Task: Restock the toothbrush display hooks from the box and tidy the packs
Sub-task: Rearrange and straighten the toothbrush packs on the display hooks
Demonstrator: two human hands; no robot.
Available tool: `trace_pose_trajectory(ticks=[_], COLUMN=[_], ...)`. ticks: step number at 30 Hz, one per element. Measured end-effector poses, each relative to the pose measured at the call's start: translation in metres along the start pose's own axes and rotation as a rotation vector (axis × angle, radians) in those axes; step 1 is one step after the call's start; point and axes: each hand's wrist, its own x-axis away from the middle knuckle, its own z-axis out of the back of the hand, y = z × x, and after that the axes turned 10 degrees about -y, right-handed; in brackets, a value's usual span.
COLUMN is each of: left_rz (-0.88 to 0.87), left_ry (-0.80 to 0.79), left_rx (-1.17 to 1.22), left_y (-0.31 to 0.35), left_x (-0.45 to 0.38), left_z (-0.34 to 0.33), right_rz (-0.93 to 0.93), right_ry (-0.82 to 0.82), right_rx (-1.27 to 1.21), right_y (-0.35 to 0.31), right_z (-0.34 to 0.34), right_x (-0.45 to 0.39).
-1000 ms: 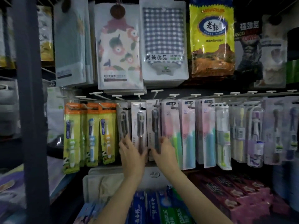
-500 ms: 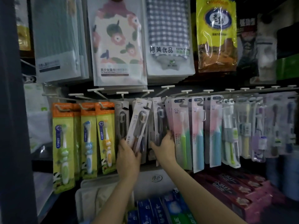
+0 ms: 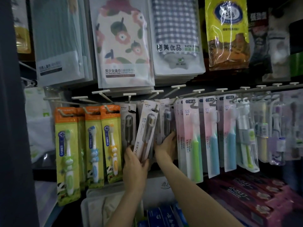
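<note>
Head view: tilted toothbrush pack (image 3: 146,131) in left grip (image 3: 134,163).

Toothbrush packs (image 3: 148,128) glossy clear plastic; hooks (image 3: 101,95) matt white.

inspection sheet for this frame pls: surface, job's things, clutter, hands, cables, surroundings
Surface: hook rail of white pegs across the display; no table seen.
Job's things: tilted grey toothbrush pack, top at its hook, bottom swung left; grey packs beside it; orange-and-yellow kids' packs at left; pink-backed packs at right. Restock box: nothing seen.
Clutter: nothing seen.
Hands: left hand grips the tilted pack's lower end; right hand holds the lower ends of the grey packs.
Cables: nothing seen.
Surroundings: bagged towels hang above; red toothpaste boxes below right; dark upright post at left.
</note>
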Motion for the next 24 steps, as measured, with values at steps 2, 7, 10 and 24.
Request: trace_pose_trajectory(ticks=[2, 7, 10, 24], left_rz=[0.035, 0.049, 0.021, 0.063], left_ry=[-0.002, -0.022, -0.029, -0.228], left_rx=[0.031, 0.057, 0.037, 0.053], left_y=[0.005, 0.008, 0.005, 0.011], left_x=[0.001, 0.002, 0.001, 0.001], left_z=[-0.002, 0.003, 0.015, 0.039], right_rz=[-0.004, 0.066, 0.087, 0.059], right_ry=[0.037, -0.042, -0.063, -0.221], right_rx=[0.008, -0.013, 0.022, 0.145], right_y=[-0.001, 0.006, 0.003, -0.025], right_z=[-0.002, 0.007, 0.021, 0.065], right_x=[0.003, 0.014, 0.019, 0.043])
